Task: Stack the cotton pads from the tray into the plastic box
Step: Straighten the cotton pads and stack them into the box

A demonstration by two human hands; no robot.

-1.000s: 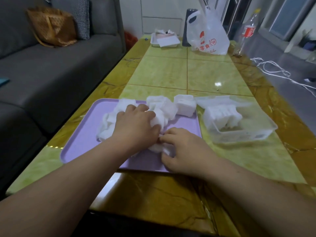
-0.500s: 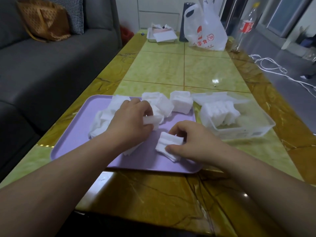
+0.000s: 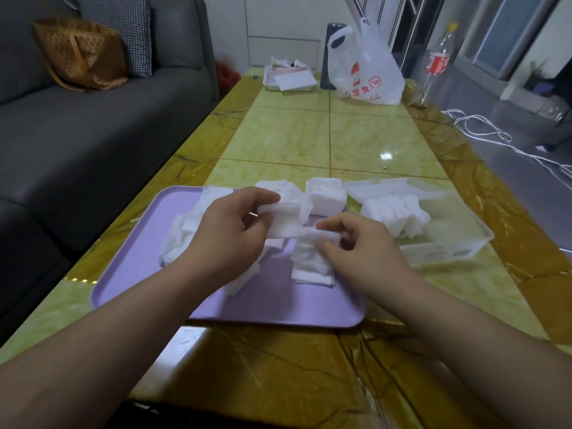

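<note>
Left hand (image 3: 229, 233) lifted pads (image 3: 286, 224), pile (image 3: 182, 236) half hidden

2 hands: left hand (image 3: 229, 233), right hand (image 3: 365, 246). 1 purple tray (image 3: 130, 274). 1 plastic box (image 3: 464, 243). Cotton pads (image 3: 185, 230): overlapped, single count not possible; 2 bundles gripped, upper bundle (image 3: 284, 224) by the left hand, lower bundle (image 3: 309, 258) by the right hand. Far end: 1 plastic bag (image 3: 365, 72), 1 bottle (image 3: 436, 63), 1 white tray (image 3: 269, 83), 1 dark cylinder (image 3: 329, 57). On the sofa (image 3: 93, 134): 1 brown bag (image 3: 80, 54), 1 cushion (image 3: 130, 29)

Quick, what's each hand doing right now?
Left hand: closed, holding a cotton pad bundle.
Right hand: closed, pinching a second pad stack.
</note>
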